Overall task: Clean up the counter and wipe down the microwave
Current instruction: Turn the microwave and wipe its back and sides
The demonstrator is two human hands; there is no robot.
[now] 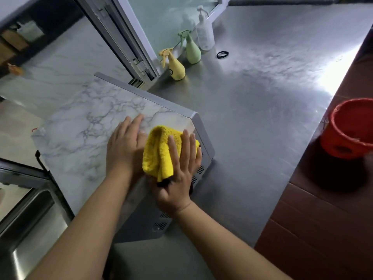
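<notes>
Steel counter (262, 102) spreads beyond my hands. My right hand (179, 174) presses the yellow cloth (159, 150) flat-fingered on the microwave (90, 126) top's near-right corner; my left hand (125, 146) rests open just beside it. Unwiped top stretches leftward, so I judge the stroke goes left.

Kitchen, prob commercial, stainless steel worktop (262, 102), sink (30, 215) at left, microwave (90, 126) w/ marble-look top, spray bottles (176, 66) by window
</notes>
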